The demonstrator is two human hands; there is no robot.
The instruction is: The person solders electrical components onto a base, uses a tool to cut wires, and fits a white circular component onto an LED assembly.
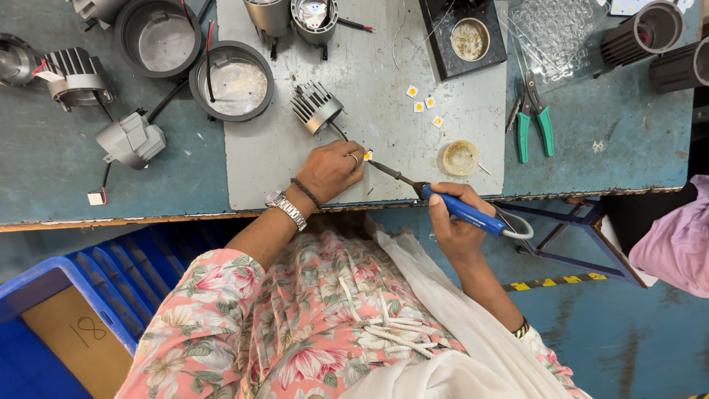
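R hand [456, 222] grips a blue-handled soldering iron [443, 201], tip on a tiny yellow LED chip [368, 155] at the grey mat [384, 74] near edge. L hand [332, 170] is curled, fingertips pinning the chip. Beyond: small round tub [460, 157] w/ yellowish paste, three more chips [422, 103], finned heat sink [315, 107], black stand w/ brass wool [470, 39].

On your bench you have green-handled pliers [533, 122], a round yellowish tin [460, 157], three spare square chips [422, 104], grey lamp housings [231, 80] and a finned heat sink [315, 106]. A blue crate [81, 295] sits below.
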